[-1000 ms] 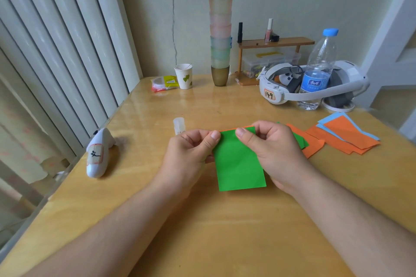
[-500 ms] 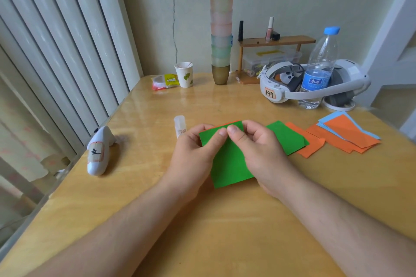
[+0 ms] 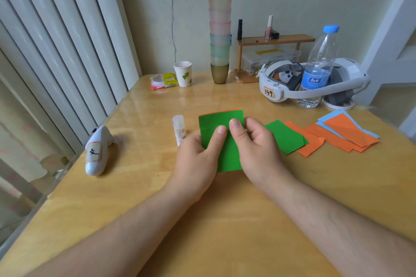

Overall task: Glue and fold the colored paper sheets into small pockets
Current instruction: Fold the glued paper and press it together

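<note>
Near the middle of the wooden table [image 3: 139, 186], head view: the green paper [image 3: 221, 129] sits between both hands, just right of the glue stick [image 3: 179, 129]. Left hand [image 3: 198, 159] grips the paper's left side, thumb on top and fingers curled under. Right hand [image 3: 256, 148] pinches the right side, thumb pressed on top beside the left thumb. An orange sliver shows along the paper's far edge; can't tell if that's a second sheet or the reverse side.

Handling guess: paper is very light, thin and floppy, creases easily and will keep any stray fold; likely tears if yanked. Best held at side edges or corners with thumb-and-finger pinches, as now, clear of any glued strip, which would smear or stick to fingers.

Orientation: long axis runs away from the person, near edge by the wrists, far edge toward the stacked cups [image 3: 220, 29], tilted slightly left. Lies roughly flat, low over the table; touching or not, can't tell.

Right of the green paper: another green piece [image 3: 286, 137], then orange pieces [image 3: 333, 139] with blue paper [image 3: 328, 118]. Far right of it, a water bottle [image 3: 317, 67] and headset [image 3: 315, 83].
</note>
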`<state>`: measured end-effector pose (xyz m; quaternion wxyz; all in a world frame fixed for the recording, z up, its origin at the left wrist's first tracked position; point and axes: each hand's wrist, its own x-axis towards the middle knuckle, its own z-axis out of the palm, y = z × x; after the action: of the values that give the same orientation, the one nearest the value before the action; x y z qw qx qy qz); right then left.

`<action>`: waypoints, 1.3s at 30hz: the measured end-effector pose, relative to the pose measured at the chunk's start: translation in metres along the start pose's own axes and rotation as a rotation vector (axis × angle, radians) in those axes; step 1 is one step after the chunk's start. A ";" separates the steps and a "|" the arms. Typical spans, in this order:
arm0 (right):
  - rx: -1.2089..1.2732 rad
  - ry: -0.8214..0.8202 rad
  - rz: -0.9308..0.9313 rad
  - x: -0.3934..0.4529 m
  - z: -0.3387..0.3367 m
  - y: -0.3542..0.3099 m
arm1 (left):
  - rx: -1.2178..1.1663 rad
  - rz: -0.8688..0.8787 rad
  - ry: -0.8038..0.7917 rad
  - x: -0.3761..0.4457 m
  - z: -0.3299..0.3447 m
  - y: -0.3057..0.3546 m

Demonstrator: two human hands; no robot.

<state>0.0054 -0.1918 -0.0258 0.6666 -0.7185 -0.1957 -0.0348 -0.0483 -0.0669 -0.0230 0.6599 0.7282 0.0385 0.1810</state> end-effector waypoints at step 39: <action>0.061 -0.013 0.088 0.004 -0.013 0.003 | 0.063 0.088 0.059 0.008 -0.011 -0.004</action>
<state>0.0133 -0.2035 -0.0260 0.6876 -0.7061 -0.1692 0.0052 -0.0433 -0.0532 -0.0240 0.6266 0.7439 0.0316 0.2303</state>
